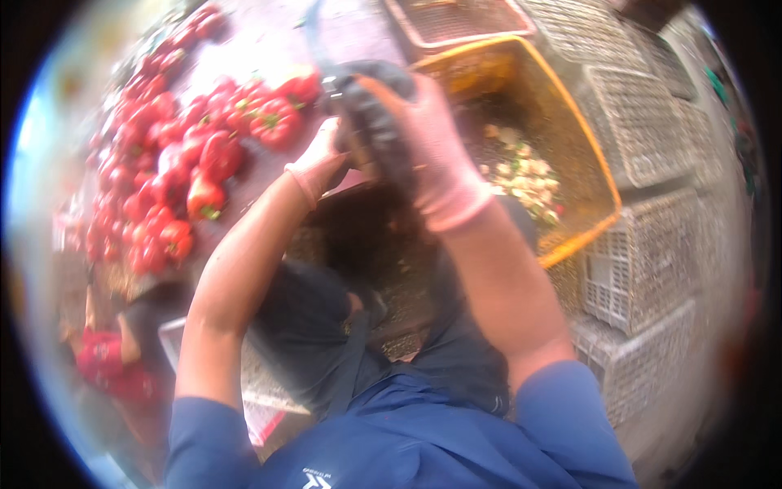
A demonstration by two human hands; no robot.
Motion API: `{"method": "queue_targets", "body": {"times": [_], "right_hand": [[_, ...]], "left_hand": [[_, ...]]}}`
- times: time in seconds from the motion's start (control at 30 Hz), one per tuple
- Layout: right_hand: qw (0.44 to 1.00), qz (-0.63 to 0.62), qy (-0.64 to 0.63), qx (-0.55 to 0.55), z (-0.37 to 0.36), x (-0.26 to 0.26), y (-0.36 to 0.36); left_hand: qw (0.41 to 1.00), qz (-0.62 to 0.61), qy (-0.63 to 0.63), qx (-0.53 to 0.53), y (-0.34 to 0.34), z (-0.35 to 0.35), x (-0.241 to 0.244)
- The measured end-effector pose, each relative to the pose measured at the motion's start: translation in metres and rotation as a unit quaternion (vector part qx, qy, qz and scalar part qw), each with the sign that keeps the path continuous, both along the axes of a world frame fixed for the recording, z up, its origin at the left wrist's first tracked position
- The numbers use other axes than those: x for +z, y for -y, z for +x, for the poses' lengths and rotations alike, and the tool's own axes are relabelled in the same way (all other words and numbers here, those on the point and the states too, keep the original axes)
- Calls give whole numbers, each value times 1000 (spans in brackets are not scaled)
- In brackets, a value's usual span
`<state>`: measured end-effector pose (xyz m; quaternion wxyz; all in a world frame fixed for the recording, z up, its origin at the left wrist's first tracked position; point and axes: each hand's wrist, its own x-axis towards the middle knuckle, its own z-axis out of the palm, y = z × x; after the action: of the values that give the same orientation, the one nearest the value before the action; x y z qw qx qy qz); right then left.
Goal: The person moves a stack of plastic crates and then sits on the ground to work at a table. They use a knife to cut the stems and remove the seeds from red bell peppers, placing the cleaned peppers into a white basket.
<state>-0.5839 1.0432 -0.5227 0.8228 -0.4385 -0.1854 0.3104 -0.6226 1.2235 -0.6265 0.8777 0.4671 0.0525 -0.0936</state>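
Observation:
Both hands wear pink gloves with black coating. My left hand is raised at the table's near edge, its fingers close against my right hand. Between them is a small thing with a shiny metal end and a thin brownish part; blur hides what it is and which hand holds it. Many red bell peppers lie heaped on the table to the left of my hands. One ribbed red bell pepper lies nearest to my left hand. To the right, an orange plastic bin holds pale pepper cores and scraps.
A pink plastic crate stands beyond the bin. Stacked pale plastic crates line the right side. Another person in a red top is at the lower left. A pale crate or box stands beside my left leg.

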Motion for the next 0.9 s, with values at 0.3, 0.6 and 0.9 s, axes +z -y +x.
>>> {"method": "queue_targets", "body": {"times": [0.3, 0.6, 0.9], "right_hand": [[992, 20, 43, -113, 10, -7, -4], [999, 12, -21, -43, 10, 8, 15], [995, -103, -11, 6, 2, 11, 8]], "left_hand": [[794, 581, 167, -63, 72, 75, -45], [601, 767, 115, 195, 9, -23, 37], [541, 794, -186, 207, -65, -41, 43]]}}
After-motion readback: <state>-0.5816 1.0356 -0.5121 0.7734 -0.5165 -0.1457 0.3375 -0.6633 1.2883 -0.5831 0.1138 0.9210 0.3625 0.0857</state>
